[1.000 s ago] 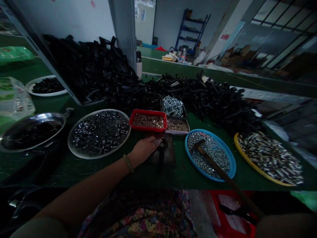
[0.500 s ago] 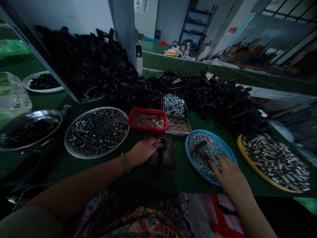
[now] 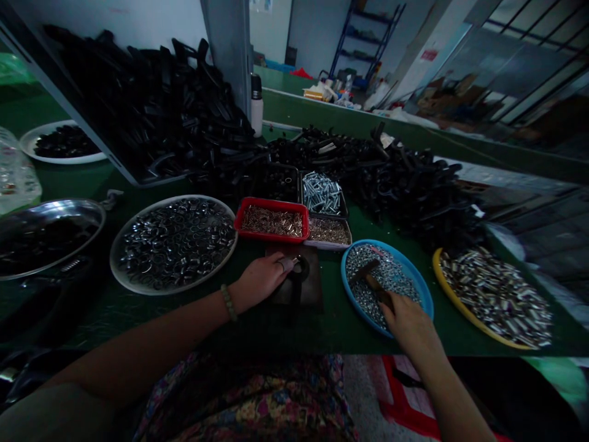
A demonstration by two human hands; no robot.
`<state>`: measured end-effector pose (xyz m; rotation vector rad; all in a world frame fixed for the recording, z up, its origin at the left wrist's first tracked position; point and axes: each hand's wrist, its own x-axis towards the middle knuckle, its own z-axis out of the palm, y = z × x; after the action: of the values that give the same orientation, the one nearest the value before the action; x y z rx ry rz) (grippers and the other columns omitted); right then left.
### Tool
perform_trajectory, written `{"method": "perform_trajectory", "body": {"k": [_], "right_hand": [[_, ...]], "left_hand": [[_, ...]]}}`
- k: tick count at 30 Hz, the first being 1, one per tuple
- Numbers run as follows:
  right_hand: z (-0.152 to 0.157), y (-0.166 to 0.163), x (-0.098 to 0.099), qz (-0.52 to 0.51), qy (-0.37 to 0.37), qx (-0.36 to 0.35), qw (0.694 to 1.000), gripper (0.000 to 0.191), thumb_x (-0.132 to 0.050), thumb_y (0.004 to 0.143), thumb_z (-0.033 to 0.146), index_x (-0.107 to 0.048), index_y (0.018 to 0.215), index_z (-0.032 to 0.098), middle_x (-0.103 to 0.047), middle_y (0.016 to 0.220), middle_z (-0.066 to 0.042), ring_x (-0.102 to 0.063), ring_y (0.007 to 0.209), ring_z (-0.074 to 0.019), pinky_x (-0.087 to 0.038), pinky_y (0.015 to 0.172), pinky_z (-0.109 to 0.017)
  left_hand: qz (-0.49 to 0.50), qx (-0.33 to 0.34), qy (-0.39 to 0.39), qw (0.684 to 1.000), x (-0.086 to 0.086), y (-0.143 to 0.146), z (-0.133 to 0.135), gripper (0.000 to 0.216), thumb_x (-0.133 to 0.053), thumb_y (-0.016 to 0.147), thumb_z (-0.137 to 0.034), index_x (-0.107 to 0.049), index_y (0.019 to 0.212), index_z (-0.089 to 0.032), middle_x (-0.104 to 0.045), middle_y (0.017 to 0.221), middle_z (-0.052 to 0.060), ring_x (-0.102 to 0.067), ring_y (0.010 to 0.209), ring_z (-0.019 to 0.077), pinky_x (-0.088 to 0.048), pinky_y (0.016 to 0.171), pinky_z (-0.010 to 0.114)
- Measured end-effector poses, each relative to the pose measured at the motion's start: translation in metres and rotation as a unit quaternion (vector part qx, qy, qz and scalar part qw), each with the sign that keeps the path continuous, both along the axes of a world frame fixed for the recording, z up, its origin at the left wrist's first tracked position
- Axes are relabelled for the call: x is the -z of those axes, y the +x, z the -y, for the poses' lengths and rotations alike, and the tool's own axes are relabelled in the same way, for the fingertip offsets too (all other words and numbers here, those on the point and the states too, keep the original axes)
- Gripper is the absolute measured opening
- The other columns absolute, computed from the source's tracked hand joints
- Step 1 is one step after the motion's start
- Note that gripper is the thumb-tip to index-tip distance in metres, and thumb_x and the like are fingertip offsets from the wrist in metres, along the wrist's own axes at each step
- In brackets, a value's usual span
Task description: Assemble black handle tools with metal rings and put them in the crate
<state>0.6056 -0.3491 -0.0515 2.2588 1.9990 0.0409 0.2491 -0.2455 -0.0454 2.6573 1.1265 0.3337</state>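
As the wooden-handled hammer (image 3: pixel 378 289) is clasped by the right hand (image 3: pixel 408 324) over the round blue tray (image 3: pixel 415 274), a black ring-ended piece (image 3: pixel 297 288) is touched on the flat dark plate (image 3: pixel 313 283) by the left hand (image 3: pixel 261 280), its grip unclear.

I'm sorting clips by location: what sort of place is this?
Probably a small factory or workshop. The green bench bears a heap of black parts and a blue tray of small metal pieces, and the right hand grips a hammer.
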Motion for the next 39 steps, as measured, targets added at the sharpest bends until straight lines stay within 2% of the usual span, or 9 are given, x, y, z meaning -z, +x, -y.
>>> {"method": "perform_trajectory", "body": {"k": [8, 14, 19, 21, 24, 29, 33, 37, 39], "right_hand": [[0.000, -0.004, 0.004, 0.001, 0.008, 0.018, 1.000, 0.034, -0.046, 0.092, 0.026, -0.057, 0.117, 0.005, -0.065, 0.104, -0.018, -0.061, 0.098, -0.0287, -0.047, 0.086, -0.040], [0.010, -0.017, -0.011, -0.001, 0.036, 0.030, 0.999, 0.037, -0.039, 0.095, 0.027, -0.054, 0.122, 0.008, -0.064, 0.106, -0.018, -0.063, 0.096, -0.0284, -0.050, 0.083, -0.041], [0.010, -0.061, -0.035, -0.231, 0.120, 0.050, 0.964, 0.047, -0.027, 0.098, 0.038, -0.045, 0.135, 0.015, -0.064, 0.117, -0.016, -0.066, 0.101, -0.0258, -0.053, 0.082, -0.038], [0.001, -0.087, -0.044, -0.323, 0.092, 0.004, 0.942, 0.048, -0.029, 0.097, 0.038, -0.041, 0.139, 0.018, -0.063, 0.122, -0.014, -0.064, 0.108, -0.0246, -0.052, 0.088, -0.037], [-0.016, -0.121, -0.053, -0.375, 0.023, -0.048, 0.925, 0.048, -0.032, 0.097, 0.033, -0.038, 0.143, 0.019, -0.058, 0.131, -0.012, -0.059, 0.117, -0.0234, -0.048, 0.097, -0.039], [-0.032, -0.143, -0.062, -0.384, 0.075, -0.066, 0.918, 0.050, -0.034, 0.097, 0.031, -0.034, 0.146, 0.020, -0.052, 0.139, -0.011, -0.054, 0.123, -0.0233, -0.046, 0.100, -0.039], [-0.036, -0.145, -0.065, -0.349, 0.001, -0.060, 0.935, 0.047, -0.033, 0.096, 0.028, -0.041, 0.141, 0.020, -0.065, 0.122, -0.012, -0.067, 0.102, -0.0256, -0.053, 0.086, -0.039], [-0.040, -0.146, -0.062, -0.346, 0.038, -0.066, 0.935, 0.050, -0.032, 0.096, 0.030, -0.035, 0.145, 0.020, -0.059, 0.130, -0.012, -0.064, 0.109, -0.0265, -0.051, 0.088, -0.039], [-0.043, -0.148, -0.060, -0.333, -0.001, -0.048, 0.942, 0.049, -0.031, 0.096, 0.030, -0.039, 0.142, 0.017, -0.064, 0.122, -0.015, -0.068, 0.099, -0.0284, -0.053, 0.083, -0.041]], "left_hand": [[-0.074, 0.035, 0.040, 0.996, 0.000, 0.001, 0.002, 0.029, -0.031, 0.099, -0.023, -0.054, 0.115, -0.015, -0.057, 0.103, 0.007, -0.058, 0.084, 0.0160, -0.049, 0.074, 0.028], [-0.035, 0.072, 0.029, 0.996, -0.003, 0.000, 0.003, 0.030, -0.032, 0.098, -0.021, -0.056, 0.114, -0.013, -0.058, 0.112, 0.010, -0.058, 0.096, 0.0189, -0.050, 0.085, 0.032], [-0.029, 0.073, 0.014, 0.997, -0.011, -0.003, 0.012, 0.039, -0.046, 0.092, -0.024, -0.048, 0.131, -0.017, -0.055, 0.124, 0.012, -0.056, 0.108, 0.0229, -0.049, 0.091, 0.036], [-0.022, 0.046, -0.005, 0.999, -0.012, -0.004, 0.017, 0.040, -0.044, 0.093, -0.025, -0.046, 0.133, -0.019, -0.054, 0.125, 0.012, -0.058, 0.106, 0.0221, -0.051, 0.089, 0.035], [-0.020, 0.015, -0.036, 0.999, -0.012, -0.004, 0.020, 0.036, -0.042, 0.094, -0.028, -0.049, 0.128, -0.019, -0.056, 0.118, 0.011, -0.061, 0.094, 0.0206, -0.053, 0.079, 0.033], [-0.001, 0.007, -0.070, 0.998, -0.009, -0.004, 0.022, 0.033, -0.044, 0.093, -0.027, -0.050, 0.125, -0.021, -0.057, 0.113, 0.009, -0.062, 0.087, 0.0181, -0.053, 0.075, 0.030], [-0.014, 0.003, -0.079, 0.997, -0.010, -0.006, 0.020, 0.031, -0.045, 0.092, -0.026, -0.051, 0.121, -0.018, -0.057, 0.115, 0.010, -0.062, 0.087, 0.0197, -0.053, 0.074, 0.032], [-0.001, 0.017, -0.084, 0.996, -0.009, -0.006, 0.018, 0.032, -0.044, 0.093, -0.026, -0.049, 0.124, -0.018, -0.057, 0.115, 0.010, -0.062, 0.089, 0.0199, -0.053, 0.076, 0.033], [0.004, 0.018, -0.086, 0.996, -0.008, -0.005, 0.018, 0.032, -0.043, 0.093, -0.027, -0.049, 0.124, -0.018, -0.057, 0.115, 0.010, -0.062, 0.089, 0.0198, -0.053, 0.077, 0.033]]}}
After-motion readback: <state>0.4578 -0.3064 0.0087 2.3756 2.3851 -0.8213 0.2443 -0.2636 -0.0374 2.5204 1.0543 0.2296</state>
